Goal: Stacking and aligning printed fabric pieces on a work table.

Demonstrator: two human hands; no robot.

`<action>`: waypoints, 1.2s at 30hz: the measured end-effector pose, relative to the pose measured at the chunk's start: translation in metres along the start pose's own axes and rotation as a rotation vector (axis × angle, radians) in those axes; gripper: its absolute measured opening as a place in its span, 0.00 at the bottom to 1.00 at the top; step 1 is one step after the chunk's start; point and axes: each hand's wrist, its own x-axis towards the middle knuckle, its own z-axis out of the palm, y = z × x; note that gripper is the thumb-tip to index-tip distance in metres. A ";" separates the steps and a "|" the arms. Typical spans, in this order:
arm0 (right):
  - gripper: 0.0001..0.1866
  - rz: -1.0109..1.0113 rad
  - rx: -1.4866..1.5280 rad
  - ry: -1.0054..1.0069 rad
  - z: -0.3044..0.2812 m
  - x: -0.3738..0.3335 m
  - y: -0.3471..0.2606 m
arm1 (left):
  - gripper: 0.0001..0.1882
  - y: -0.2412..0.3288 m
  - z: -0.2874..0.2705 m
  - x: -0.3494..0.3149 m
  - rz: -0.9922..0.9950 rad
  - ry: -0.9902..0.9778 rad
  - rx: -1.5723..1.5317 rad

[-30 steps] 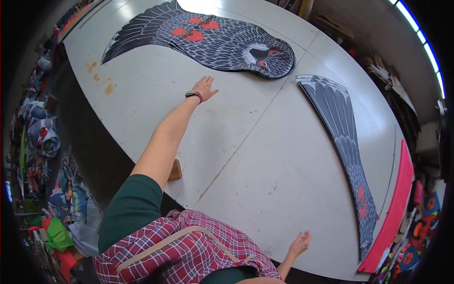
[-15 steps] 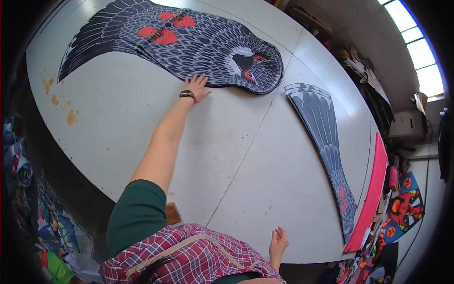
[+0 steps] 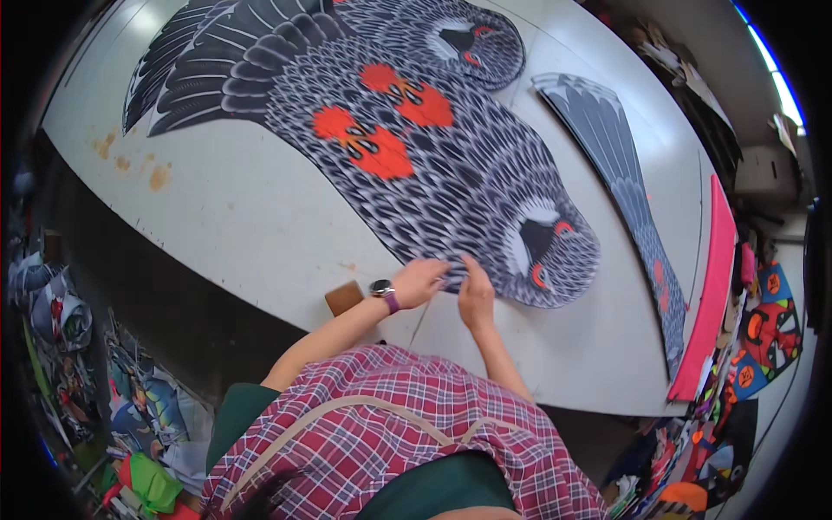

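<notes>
One large cut fabric panel [image 3: 459, 173], printed as a grey-feathered bird with red patches, a dark beak and red-rimmed eyes, lies over the table close to me. My left hand [image 3: 419, 282], with a watch on its wrist, pinches the panel's near edge. Just to its right, my right hand [image 3: 476, 295] has its bent fingers at the same edge, thumb and fingertips drawn together on the cloth. Behind it, partly covered, rests a stack of matching bird panels [image 3: 407, 30]. A narrow stack of grey feather-printed pieces [image 3: 626, 173] lies to the right.
The pale table [image 3: 225, 217] has brown stains at left. Near its front edge sits a small brown block [image 3: 344, 298]. A bright pink strip [image 3: 704, 286] runs along the right rim. Piles of coloured cloth [image 3: 147, 407] lie below at left, more at lower right.
One bird panel has come off the stack toward me and to the right. My left hand has drawn back with its edge; my right hand has come up from the table's front edge to join it.
</notes>
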 end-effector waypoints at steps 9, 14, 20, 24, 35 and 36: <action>0.30 0.183 -0.611 -0.285 -0.034 -0.134 -0.001 | 0.36 -0.038 -0.077 -0.118 -0.019 -0.008 0.541; 0.29 0.139 -0.674 -0.284 -0.060 -0.162 0.040 | 0.41 -0.023 -0.005 -0.099 -0.216 0.103 0.540; 0.17 0.475 -0.502 -0.020 -0.094 -0.123 -0.009 | 0.49 -0.105 -0.103 -0.053 -0.061 0.269 0.314; 0.17 0.644 -0.455 0.001 -0.173 -0.104 -0.030 | 0.49 -0.139 -0.219 -0.027 -0.194 0.124 0.644; 0.16 0.680 -0.753 -0.006 -0.269 -0.188 -0.008 | 0.36 -0.209 -0.287 -0.156 -0.095 -0.129 0.665; 0.15 0.691 -0.768 -0.011 -0.270 -0.197 -0.004 | 0.36 -0.215 -0.298 -0.175 -0.147 -0.142 0.630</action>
